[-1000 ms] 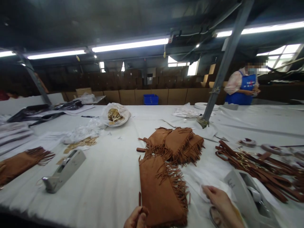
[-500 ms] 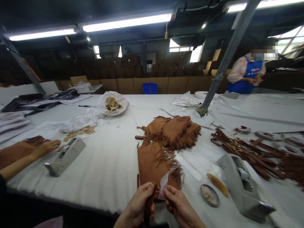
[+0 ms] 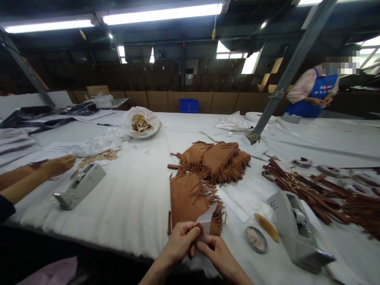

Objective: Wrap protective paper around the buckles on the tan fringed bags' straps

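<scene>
My left hand [image 3: 181, 240] is closed in a pinch on a brown leather strap [image 3: 200, 228], whose end shows between thumb and fingers. My right hand [image 3: 216, 250] is closed on a thin, translucent white sheet [image 3: 208, 217] that stands up beside the strap. Both hands are close together at the table's front edge. Just beyond them lies a fringed brown leather bag [image 3: 185, 198], partly covered by the sheet and my fingers. Further back sits a pile of similar fringed bags [image 3: 218, 160].
Right of my hands are a round tin [image 3: 255, 240], an amber oval piece [image 3: 266, 227], a tape dispenser [image 3: 299, 233] and brown straps [image 3: 308, 186]. At left, a co-worker's hand [image 3: 61, 164] is near another tape dispenser [image 3: 80, 186]. A metal post [image 3: 285, 83] rises from the table.
My hands have come closer together, the right moving left to the strap in the left. The sheet now stands higher beside the strap. The view has shifted slightly.
</scene>
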### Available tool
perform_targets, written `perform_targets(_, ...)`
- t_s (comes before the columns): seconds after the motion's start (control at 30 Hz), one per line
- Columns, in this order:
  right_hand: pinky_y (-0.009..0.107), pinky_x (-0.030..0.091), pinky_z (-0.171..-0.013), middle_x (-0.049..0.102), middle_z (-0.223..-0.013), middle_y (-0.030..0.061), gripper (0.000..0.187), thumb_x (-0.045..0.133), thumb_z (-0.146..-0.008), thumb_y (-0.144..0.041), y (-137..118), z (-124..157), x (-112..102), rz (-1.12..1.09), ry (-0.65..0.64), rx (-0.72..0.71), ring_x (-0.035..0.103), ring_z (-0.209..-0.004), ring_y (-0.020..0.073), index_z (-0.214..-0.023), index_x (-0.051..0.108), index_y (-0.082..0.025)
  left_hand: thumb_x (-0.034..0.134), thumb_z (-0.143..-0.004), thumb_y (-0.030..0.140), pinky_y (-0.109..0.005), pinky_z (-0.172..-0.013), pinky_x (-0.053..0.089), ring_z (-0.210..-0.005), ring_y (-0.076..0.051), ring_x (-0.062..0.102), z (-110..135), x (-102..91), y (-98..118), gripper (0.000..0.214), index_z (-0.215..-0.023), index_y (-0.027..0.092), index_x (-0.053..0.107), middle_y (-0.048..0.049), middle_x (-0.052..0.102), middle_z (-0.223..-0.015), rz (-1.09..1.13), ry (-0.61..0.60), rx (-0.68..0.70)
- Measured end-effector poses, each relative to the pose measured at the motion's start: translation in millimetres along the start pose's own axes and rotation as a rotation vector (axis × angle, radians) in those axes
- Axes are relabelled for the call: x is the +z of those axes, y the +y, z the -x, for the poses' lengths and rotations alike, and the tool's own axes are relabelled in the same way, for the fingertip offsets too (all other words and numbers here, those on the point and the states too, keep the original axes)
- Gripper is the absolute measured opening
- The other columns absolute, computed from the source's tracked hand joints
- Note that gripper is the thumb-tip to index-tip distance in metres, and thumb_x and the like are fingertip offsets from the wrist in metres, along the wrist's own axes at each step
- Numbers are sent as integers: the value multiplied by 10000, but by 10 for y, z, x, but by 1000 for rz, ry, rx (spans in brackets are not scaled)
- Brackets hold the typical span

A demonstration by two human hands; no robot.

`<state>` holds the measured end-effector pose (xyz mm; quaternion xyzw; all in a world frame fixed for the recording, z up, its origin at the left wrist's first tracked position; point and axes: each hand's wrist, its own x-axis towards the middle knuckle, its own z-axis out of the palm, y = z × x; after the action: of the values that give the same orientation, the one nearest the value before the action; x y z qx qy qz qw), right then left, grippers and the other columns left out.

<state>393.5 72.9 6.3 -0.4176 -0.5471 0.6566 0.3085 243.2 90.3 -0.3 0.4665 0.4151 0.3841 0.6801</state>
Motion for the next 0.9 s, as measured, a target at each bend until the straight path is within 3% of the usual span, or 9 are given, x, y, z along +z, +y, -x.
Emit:
perform_targets(0.07, 289, 411, -690, 649, -639, 49, 503, 650, -704, -609, 73, -34, 4, -44, 51, 25, 564, -671, 180, -637, 718, -115, 585, -786, 543, -170, -315, 213, -289, -37, 382, 19, 9, -10, 432, -752, 116, 639, 52, 507, -475, -40, 33, 49)
perform_targets(0.13, 270, 392, -597, 603, -540, 22, 487, 755, -577, -593, 174, -65, 2, -135, 225, 112, 511, -563, 144, -588, 693, -110, 585, -786, 544, -169, -311, 226, -305, -33, 396, 39, -1, -14, 422, -775, 125, 635, 46, 530, -553, -70, 110, 80)
perform_targets(0.2, 242, 361, -523, 580, -509, -4, 463, 823, -485, -543, 238, -80, 2, -304, 419, 196, 461, -506, 110, -607, 681, -119, 573, -793, 546, -168, -308, 215, -297, -39, 378, 65, -18, -8, 417, -741, 135, 618, 68, 478, -479, -101, 180, 75)
perform_targets(0.27, 222, 374, -520, 622, -584, -5, 418, 850, -483, -476, 237, -77, 8, -523, 539, 227, 488, -535, 105, -673, 681, -145, 563, -801, 541, -170, -311, 205, -290, -46, 357, 99, -30, 2, 422, -659, 145, 586, 81, 417, -400, -130, 208, 59)
perform_targets(0.33, 221, 417, -563, 668, -694, -1, 362, 854, -516, -414, 191, -69, 21, -697, 594, 228, 543, -608, 116, -724, 675, -177, 557, -801, 540, -174, -318, 217, -299, -46, 363, 138, -29, 7, 440, -600, 149, 562, 61, 460, -416, -157, 213, 54)
perform_targets(0.47, 234, 445, -580, 676, -696, -8, 311, 848, -557, -370, 102, -86, 59, -812, 605, 240, 569, -626, 126, -723, 653, -192, 537, -808, 515, -178, -329, 244, -312, -49, 386, 201, -1, -12, 416, -647, 140, 611, 30, 540, -494, -225, 218, 35)
perform_targets(0.73, 227, 457, -599, 695, -708, 1, 370, 884, -508, -352, 12, -147, 150, -865, 521, 240, 586, -643, 121, -724, 648, -165, 505, -838, 461, -184, -356, 273, -337, -65, 401, 233, -18, -88, 383, -672, 141, 635, 32, 518, -498, -303, 213, 38)
perform_targets(0.9, 224, 454, -585, 687, -693, 0, 338, 868, -551, -353, -3, -157, 189, -858, 488, 231, 595, -637, 122, -721, 644, -166, 472, -852, 497, -190, -368, 275, -350, -75, 399, 223, -42, -97, 412, -709, 147, 636, 36, 505, -496, -317, 200, 35)
